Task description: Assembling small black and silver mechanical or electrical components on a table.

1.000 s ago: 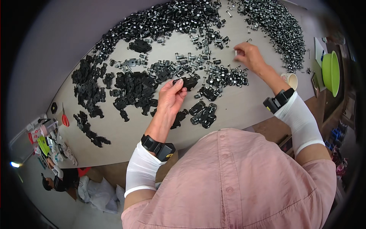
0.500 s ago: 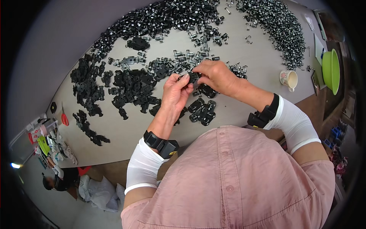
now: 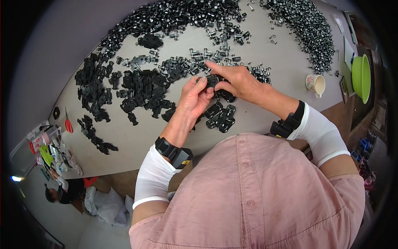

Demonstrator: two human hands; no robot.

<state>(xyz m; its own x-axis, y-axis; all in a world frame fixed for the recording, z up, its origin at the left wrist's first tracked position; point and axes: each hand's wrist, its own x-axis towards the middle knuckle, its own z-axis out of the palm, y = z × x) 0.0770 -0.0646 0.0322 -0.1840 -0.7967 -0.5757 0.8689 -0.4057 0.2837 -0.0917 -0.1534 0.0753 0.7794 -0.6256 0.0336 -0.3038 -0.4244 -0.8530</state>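
My left hand pinches a small black toy-car chassis between thumb and fingers, above the middle of the table. Close against its right side is my right hand, index finger stretched out and thumb apart from it; the thumb is at or near the chassis, and I cannot tell whether it touches. Just beyond my fingertips lie loose wheel-and-axle pieces, silver and black. A heap of black chassis spreads left of my left hand. Several black chassis fitted with wheels sit below my hands.
A big pile of black wheel pieces covers the far side, with silver axle pieces at far right. A patterned cup and green basin stand right. Red-handled scissors lie left. Another person is at lower left.
My right index finger has lifted off the chassis and stretched out beyond it, opening away from the thumb. My left hand keeps hold of the chassis. The view has shifted slightly.
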